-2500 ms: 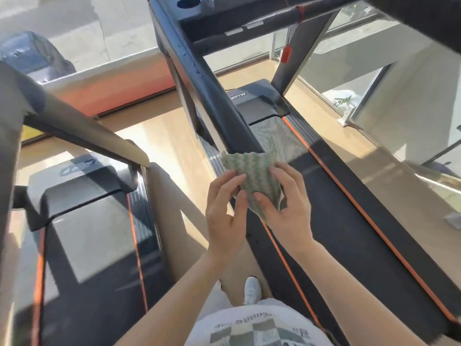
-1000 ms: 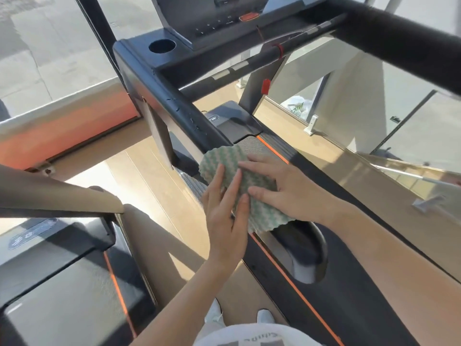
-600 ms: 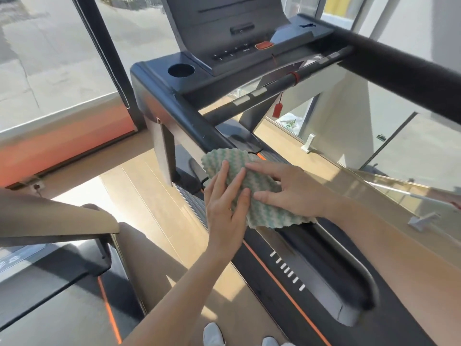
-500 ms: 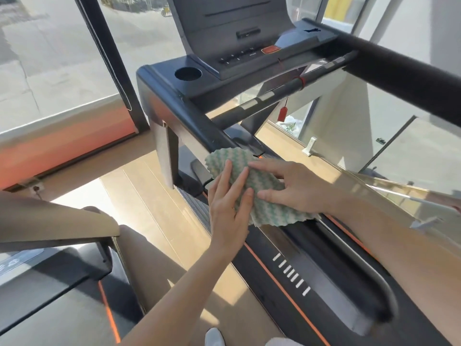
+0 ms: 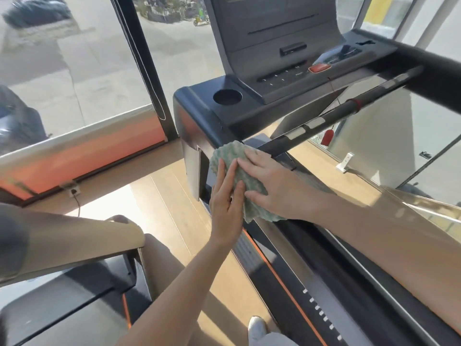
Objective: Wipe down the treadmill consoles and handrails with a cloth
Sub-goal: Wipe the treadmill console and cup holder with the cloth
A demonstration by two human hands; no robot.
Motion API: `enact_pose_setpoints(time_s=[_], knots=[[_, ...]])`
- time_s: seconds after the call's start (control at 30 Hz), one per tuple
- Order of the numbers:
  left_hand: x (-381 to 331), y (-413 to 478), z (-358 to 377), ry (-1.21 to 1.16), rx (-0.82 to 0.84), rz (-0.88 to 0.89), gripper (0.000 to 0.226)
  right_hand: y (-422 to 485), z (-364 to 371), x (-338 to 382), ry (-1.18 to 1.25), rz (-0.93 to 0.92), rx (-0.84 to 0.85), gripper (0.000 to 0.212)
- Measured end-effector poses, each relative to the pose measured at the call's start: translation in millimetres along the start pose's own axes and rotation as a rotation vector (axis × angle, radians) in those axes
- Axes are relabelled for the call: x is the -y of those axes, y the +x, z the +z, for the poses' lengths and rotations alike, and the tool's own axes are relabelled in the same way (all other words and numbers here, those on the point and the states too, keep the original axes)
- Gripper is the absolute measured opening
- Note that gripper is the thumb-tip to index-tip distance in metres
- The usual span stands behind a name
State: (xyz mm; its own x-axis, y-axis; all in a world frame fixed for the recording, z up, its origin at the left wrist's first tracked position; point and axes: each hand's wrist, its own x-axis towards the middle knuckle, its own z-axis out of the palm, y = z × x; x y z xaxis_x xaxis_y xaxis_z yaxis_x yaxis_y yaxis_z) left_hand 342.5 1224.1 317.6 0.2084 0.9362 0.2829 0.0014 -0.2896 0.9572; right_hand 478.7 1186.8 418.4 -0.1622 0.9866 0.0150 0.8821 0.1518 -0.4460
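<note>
A green-and-white patterned cloth (image 5: pixel 245 182) is draped over the left handrail (image 5: pixel 199 126) of the black treadmill, just below the console. My left hand (image 5: pixel 225 198) lies flat on the cloth's left side with straight fingers. My right hand (image 5: pixel 273 186) presses flat on its right side, fingers spread. The console (image 5: pixel 279 53) rises above, with a cup holder (image 5: pixel 227 96), a row of buttons and an orange stop button (image 5: pixel 319 68). Part of the handrail is hidden under the cloth.
A black crossbar (image 5: pixel 331 118) with a red safety tag (image 5: pixel 327 137) runs to the right. The right handrail (image 5: pixel 434 71) crosses the upper right. A second treadmill's rail (image 5: pixel 69 236) and deck sit at lower left. Windows stand ahead, wood floor (image 5: pixel 162 196) between machines.
Both hands and the cloth have slid up the left handrail toward the console. My view has lifted, so more of the console shows.
</note>
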Motion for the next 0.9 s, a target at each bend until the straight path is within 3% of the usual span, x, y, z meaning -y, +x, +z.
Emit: enact_pose_setpoints(time_s=[0.23, 0.33, 0.63, 0.9], knots=[[22.3, 57.9, -17.5, -0.144, 0.019, -0.029, 0.048, 60.4, 4.5, -12.0, 0.078, -0.011, 0.069, 0.074], [30.0, 86.1, -24.7, -0.078, 0.023, 0.014, 0.050, 85.4, 6.1, -13.0, 0.080, 0.017, 0.085, 0.072], [56.7, 188.8, -73.6, 0.175, 0.129, 0.195, 0.054, 182.7, 8.0, 0.2, -0.307, 0.069, 0.052, 0.068], [80.6, 270.0, -113.5, 0.344, 0.191, 0.310, 0.054, 253.4, 7.9, 12.6, -0.347, 0.204, 0.032, 0.071]])
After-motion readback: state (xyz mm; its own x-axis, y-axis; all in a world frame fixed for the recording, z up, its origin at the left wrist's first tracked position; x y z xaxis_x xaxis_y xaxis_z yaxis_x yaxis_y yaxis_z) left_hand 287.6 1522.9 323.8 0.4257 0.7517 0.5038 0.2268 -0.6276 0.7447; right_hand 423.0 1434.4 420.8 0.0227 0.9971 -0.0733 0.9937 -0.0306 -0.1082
